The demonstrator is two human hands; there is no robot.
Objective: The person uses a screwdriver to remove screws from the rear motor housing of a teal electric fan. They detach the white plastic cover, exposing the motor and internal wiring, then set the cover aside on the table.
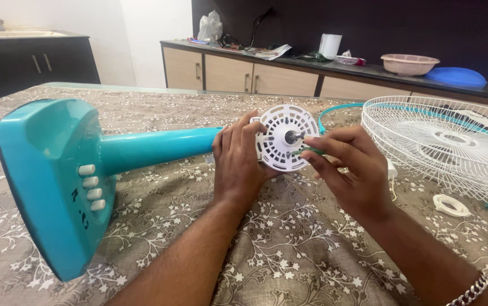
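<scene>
A teal table fan lies on its side on the patterned tablecloth, its base at the left and its stem pointing right. My left hand grips the fan's motor head just behind the round white front plate, from which a metal shaft sticks out. My right hand pinches a thin green-handled tool whose tip rests against the white plate.
A white wire fan guard with a teal rim lies at the right, a white plastic ring in front of it. Behind stands a counter with a pink bowl, blue lid and paper roll.
</scene>
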